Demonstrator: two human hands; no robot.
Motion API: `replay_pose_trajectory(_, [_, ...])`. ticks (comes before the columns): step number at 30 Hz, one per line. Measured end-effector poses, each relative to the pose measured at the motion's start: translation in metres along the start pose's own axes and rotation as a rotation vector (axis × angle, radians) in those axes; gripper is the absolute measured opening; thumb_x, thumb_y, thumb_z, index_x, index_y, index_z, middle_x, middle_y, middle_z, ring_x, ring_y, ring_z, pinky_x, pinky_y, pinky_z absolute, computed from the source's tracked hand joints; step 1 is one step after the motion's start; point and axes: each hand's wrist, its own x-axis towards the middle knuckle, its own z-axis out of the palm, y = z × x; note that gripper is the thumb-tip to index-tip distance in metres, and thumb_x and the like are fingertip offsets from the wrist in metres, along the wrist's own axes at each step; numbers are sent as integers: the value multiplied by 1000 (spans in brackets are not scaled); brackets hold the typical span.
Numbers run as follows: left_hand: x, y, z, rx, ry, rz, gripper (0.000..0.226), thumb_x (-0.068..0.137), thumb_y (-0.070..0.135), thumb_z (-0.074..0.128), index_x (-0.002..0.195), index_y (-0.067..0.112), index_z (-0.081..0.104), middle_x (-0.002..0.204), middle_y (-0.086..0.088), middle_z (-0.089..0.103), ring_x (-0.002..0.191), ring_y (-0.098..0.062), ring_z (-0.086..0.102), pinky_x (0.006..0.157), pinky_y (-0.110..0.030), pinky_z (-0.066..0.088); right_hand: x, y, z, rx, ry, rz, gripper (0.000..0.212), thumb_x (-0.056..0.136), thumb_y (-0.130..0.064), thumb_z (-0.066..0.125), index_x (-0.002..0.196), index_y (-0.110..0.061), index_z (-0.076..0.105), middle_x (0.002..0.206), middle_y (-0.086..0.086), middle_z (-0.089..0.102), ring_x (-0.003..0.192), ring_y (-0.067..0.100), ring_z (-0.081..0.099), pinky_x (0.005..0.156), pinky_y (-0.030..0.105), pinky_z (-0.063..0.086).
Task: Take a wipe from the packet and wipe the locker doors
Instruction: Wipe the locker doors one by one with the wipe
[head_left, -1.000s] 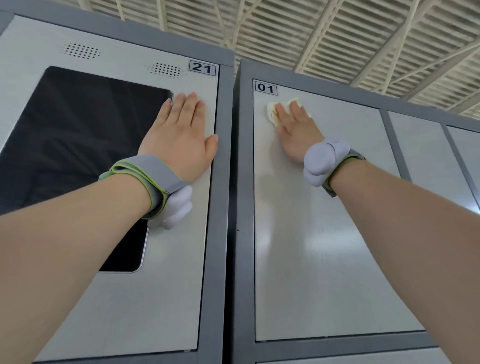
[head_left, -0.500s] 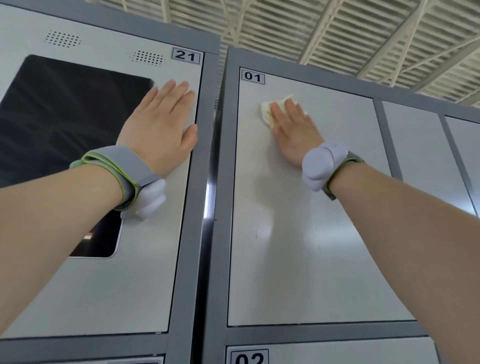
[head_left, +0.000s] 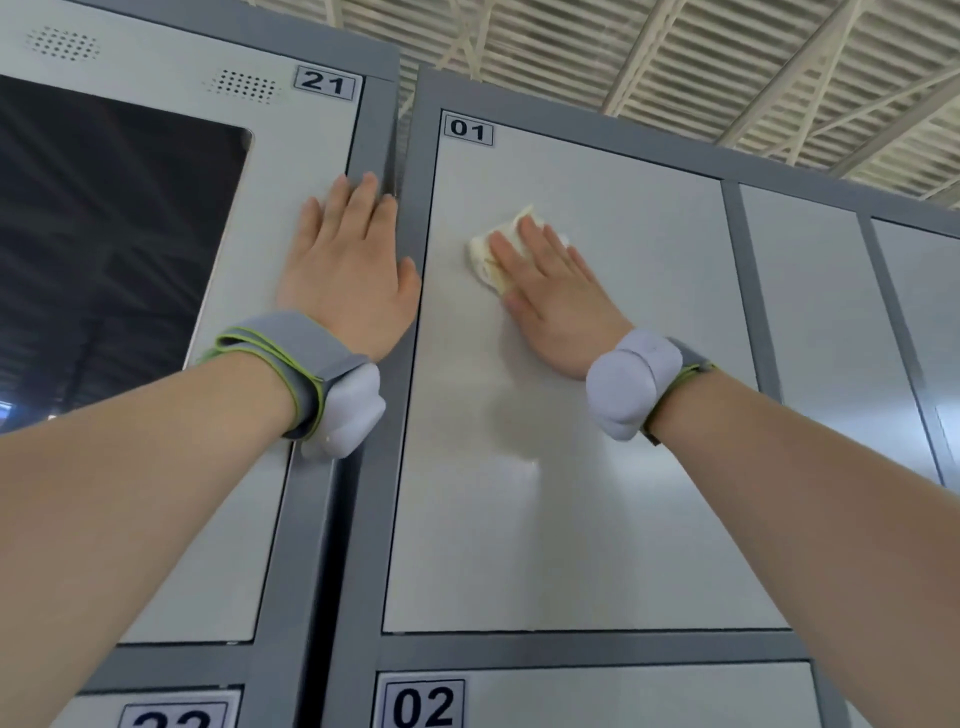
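Note:
Locker door 01 (head_left: 571, 493) is a pale grey panel in a darker grey frame. My right hand (head_left: 558, 291) lies flat on its upper part with straight fingers and presses a crumpled white wipe (head_left: 488, 254) against it. The wipe shows at my fingertips, partly hidden under them. My left hand (head_left: 350, 270) rests flat, fingers straight, on the right side of panel 21 (head_left: 291, 156), its thumb at the frame edge. The packet is out of view.
A dark screen (head_left: 104, 234) fills most of panel 21. Door 02 (head_left: 597, 696) sits below door 01, more grey doors (head_left: 810, 322) lie to the right, and a ribbed ceiling with white beams (head_left: 675, 62) runs overhead.
My right hand has slid the wipe down and slightly right on door 01, away from the number label. My left hand has shifted right, towards the edge of panel 21.

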Motion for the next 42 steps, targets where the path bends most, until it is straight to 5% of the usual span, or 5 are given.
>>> replay_pose_trajectory(8, [-4,2,7,59,38,12,56,98,23,36,147,0,21,158,-14,10,145,-27,4,115,-40,-1,27,40,-10,36,52,234,50,102,-24,24,151,-21,11,158,7,0,146,25,-2,116,33,-1])
replay_pose_trajectory(17, [-6,2,7,94,61,38,69,84,33,22,144,1,32,155,-19,17,144,-34,11,115,-45,5,-11,26,-1,36,9,-38,50,103,-27,23,151,-25,8,159,3,-6,146,20,-7,114,28,-6])
replay_pose_trajectory(25, [-8,2,12,114,112,59,62,86,29,27,138,-2,42,151,-23,26,140,-40,22,113,-50,13,17,69,-11,59,89,231,52,100,-26,27,150,-18,14,159,5,3,146,23,0,116,33,0])
replay_pose_trajectory(36, [-5,14,14,163,41,-88,53,97,26,28,145,5,30,157,-16,10,144,-32,6,116,-45,4,-13,44,3,13,17,-73,54,102,-33,24,151,-23,5,159,3,-8,146,19,-8,115,29,-7])
replay_pose_trajectory(42, [-17,22,22,129,110,-109,55,94,28,28,143,1,35,154,-22,16,143,-36,12,114,-48,6,19,82,-14,37,60,195,56,100,-39,27,150,-19,13,159,7,0,146,22,-1,116,34,-1])
